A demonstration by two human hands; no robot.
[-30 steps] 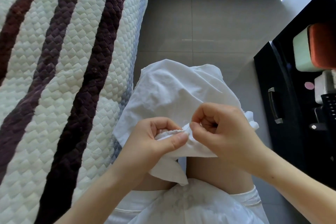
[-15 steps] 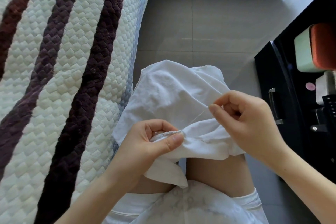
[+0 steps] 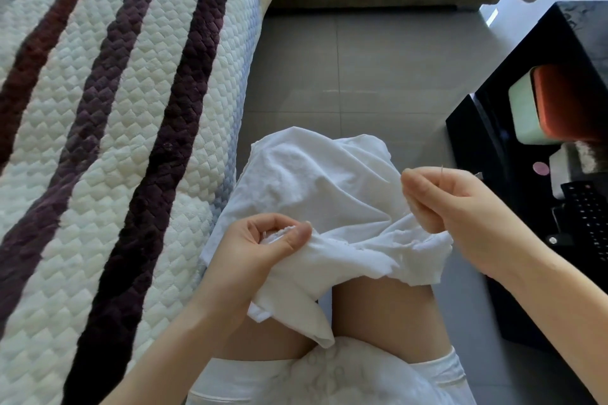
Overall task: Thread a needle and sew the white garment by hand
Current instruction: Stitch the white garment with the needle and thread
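The white garment [image 3: 322, 187] lies draped over my knees. My left hand [image 3: 260, 250] pinches a bunched seam of it between thumb and forefinger at the lower middle. My right hand [image 3: 450, 204] is off to the right of the garment, fingers curled, pinching a thin needle [image 3: 442, 171] whose tip sticks up above the fingers. The thread between needle and cloth is too fine to make out.
A quilted white cover with dark purple stripes [image 3: 108, 148] fills the left side. Grey floor tiles [image 3: 362, 76] lie ahead. A black cabinet [image 3: 493, 174] with a metal handle stands at right, holding an orange and pale green box [image 3: 539, 108] and a remote control [image 3: 589, 217].
My right hand has pulled the needle out of the seam and moved right and up, away from my left hand. The left hand keeps its pinch on the seam.
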